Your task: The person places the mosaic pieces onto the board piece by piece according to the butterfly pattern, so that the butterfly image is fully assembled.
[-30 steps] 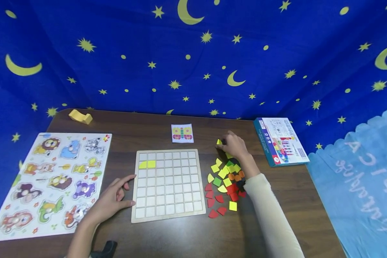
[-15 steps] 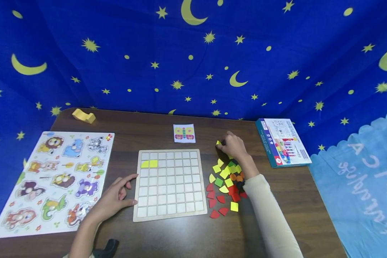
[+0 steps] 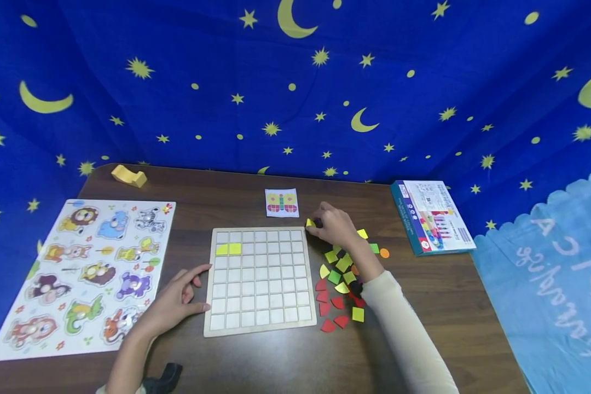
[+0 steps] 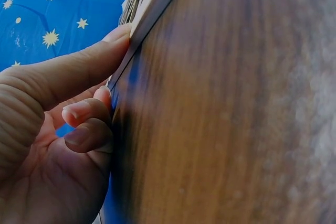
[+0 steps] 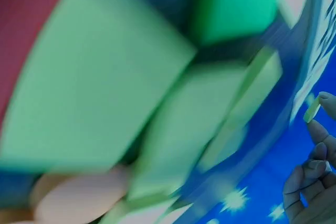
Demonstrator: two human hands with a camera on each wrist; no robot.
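Observation:
My right hand pinches a small yellow piece between thumb and fingertips, just off the far right corner of the wooden grid board. In the right wrist view the held yellow piece shows thin and edge-on. Two yellow pieces, a rounded one and a square one, lie side by side in the board's second row at the left. My left hand touches the board's left edge with index fingertip and thumb; its other fingers are bent.
Loose pieces lie right of the board: red quarter-circles, yellow ones, green squares and an orange disc. Behind the board is a butterfly pattern card. An animal puzzle, yellow block and box stand around.
My right hand has moved left from above the loose pieces towards the board, carrying the yellow piece. Pieces it had covered, including an orange disc, now show. The left hand stays at the board's edge.

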